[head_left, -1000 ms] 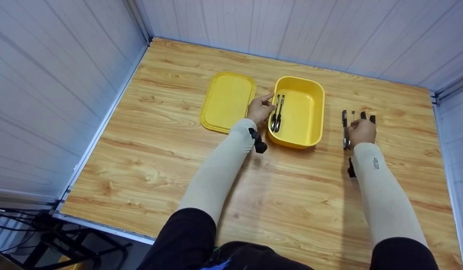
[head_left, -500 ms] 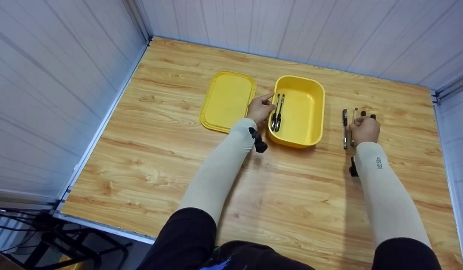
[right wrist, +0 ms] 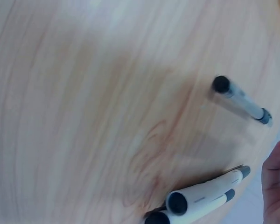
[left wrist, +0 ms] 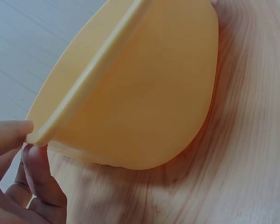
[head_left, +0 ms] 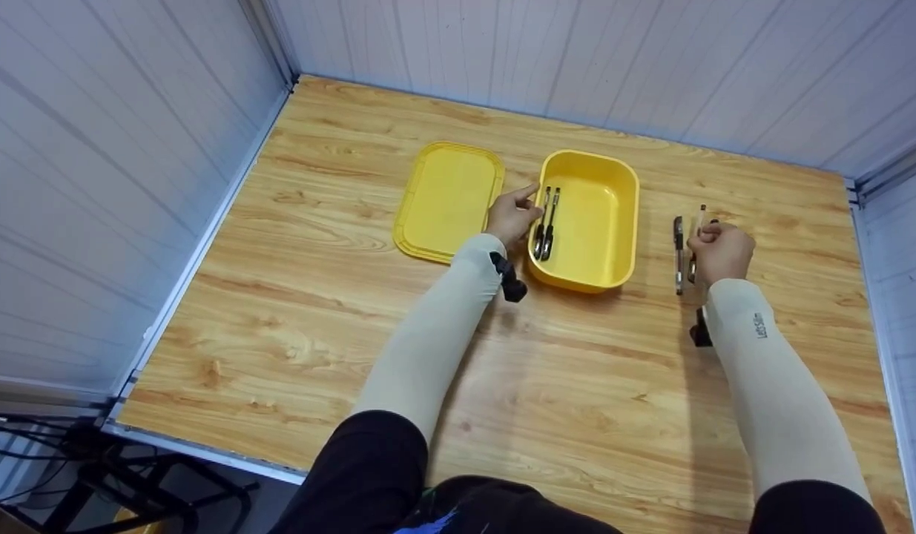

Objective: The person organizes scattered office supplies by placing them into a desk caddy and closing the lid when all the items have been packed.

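Observation:
A yellow plastic box point(head_left: 587, 285) holds two black-and-clear gel pens point(head_left: 548, 226) along its left inner side. My left hand point(head_left: 511, 219) pinches the box's left rim; thumb and finger show on the rim point(left wrist: 84, 81) in the left wrist view. To the right, my right hand point(head_left: 725, 252) pinches a slim clear pen point(head_left: 702, 213), tilted upright, with a dark tip at its top. Left of that hand lies another gel pen point(head_left: 679, 256). Two thick white markers point(right wrist: 203, 198) with black ends lie side by side in the right wrist view, mostly hidden by the hand in the head view.
The yellow lid point(head_left: 452, 200) lies flat left of the box. All stands on a wood-grain table point(head_left: 339, 297) with pale panel walls point(head_left: 458, 44) behind and at both sides. Black cables and a stand point(head_left: 131, 475) are below the table's left front corner.
My right hand has shifted slightly right, and the pen in its fingers has risen at its far end. The left hand and box have stayed in place.

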